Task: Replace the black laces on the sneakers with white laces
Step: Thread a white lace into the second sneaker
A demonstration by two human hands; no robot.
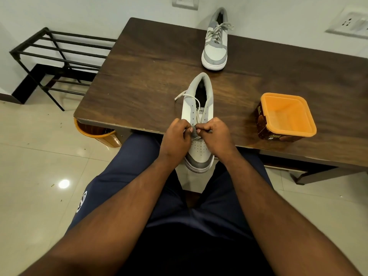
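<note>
Your left hand and right hand meet just below the middle of the frame, both curled over the lower eyelets of the near sneaker. The fingers of each hand are bent inward and pinch the white lace where it crosses the shoe's tongue, knuckles almost touching. That sneaker, white with a grey toe cap and grey collar, lies at the front edge of the dark wooden table, its toe sticking out past the edge toward your lap and its heel pointing toward the top of the frame. Only its lowest rows appear threaded; one loose end of the lace loops out to the left of the shoe's opening and rests on the table. The second sneaker stands at the upper centre of the frame, near the table's far edge, toe toward you, laced in a pale lace all the way up with the ends lying loose near its collar. At the right of the frame an open orange tub with a brown printed wrapper sits on the table, well apart from both shoes. At upper left a black metal rack stands on the tiled floor, and an orange bin peeks out below the table's left corner.
</note>
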